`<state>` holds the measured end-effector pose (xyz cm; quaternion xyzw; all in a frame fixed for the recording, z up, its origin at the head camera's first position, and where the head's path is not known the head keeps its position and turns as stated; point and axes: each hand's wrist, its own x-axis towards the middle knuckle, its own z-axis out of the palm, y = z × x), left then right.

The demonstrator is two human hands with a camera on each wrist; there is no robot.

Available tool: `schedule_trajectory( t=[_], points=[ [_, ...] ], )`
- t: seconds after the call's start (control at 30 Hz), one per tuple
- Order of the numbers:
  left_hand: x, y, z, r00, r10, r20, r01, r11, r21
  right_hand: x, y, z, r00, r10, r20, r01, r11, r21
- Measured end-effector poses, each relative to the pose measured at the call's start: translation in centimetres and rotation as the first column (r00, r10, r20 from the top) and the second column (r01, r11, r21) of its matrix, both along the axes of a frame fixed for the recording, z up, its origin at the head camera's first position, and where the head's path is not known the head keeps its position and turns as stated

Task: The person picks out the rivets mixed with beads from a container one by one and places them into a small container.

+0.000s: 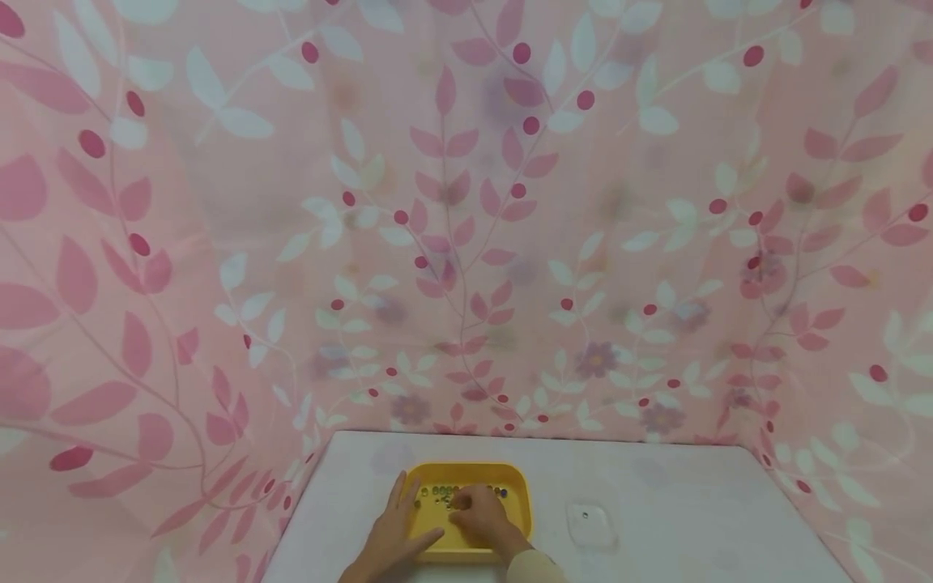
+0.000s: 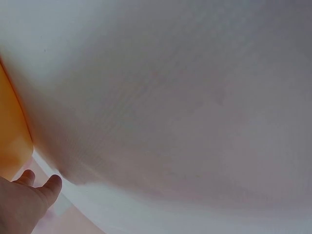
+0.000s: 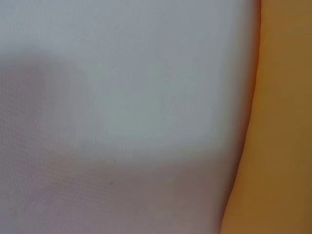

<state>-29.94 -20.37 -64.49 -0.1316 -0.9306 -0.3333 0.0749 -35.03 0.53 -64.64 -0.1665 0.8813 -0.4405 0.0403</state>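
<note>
A shallow yellow tray (image 1: pixel 521 518) holds small, shiny round beads (image 1: pixel 442 491), greenish for the most part, with a blue one (image 1: pixel 504 492) at the right end of a row along the far side. My left hand (image 1: pixel 394 530) lies over the tray's left side, its fingers and thumb spread and nothing seen in it. In the left wrist view, two digits of that hand (image 2: pixel 36 195) show beside the tray's outer wall. Inside the tray, my right hand (image 1: pixel 481 516) reaches down with bent fingers among the beads. Whether its fingertips pinch one is too small to tell.
A small clear dish (image 1: pixel 592 526) with one tiny bead in it sits on the white tabletop (image 1: pixel 685 518), right of the tray. Pink leaf-patterned cloth (image 1: pixel 466 243) hangs behind the table and at both sides. The right wrist view has only tabletop and the tray's wall (image 3: pixel 280 117).
</note>
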Motion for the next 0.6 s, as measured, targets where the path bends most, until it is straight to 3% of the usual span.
schedule_trajectory(
  t=[0.6],
  points=[
    [-0.4,-0.1,-1.1,0.999,0.019,-0.049,-0.02,0.999,-0.04,-0.2,-1.1,0.2,0.997,-0.058,-0.051,0.063,0.994,0.087]
  ],
)
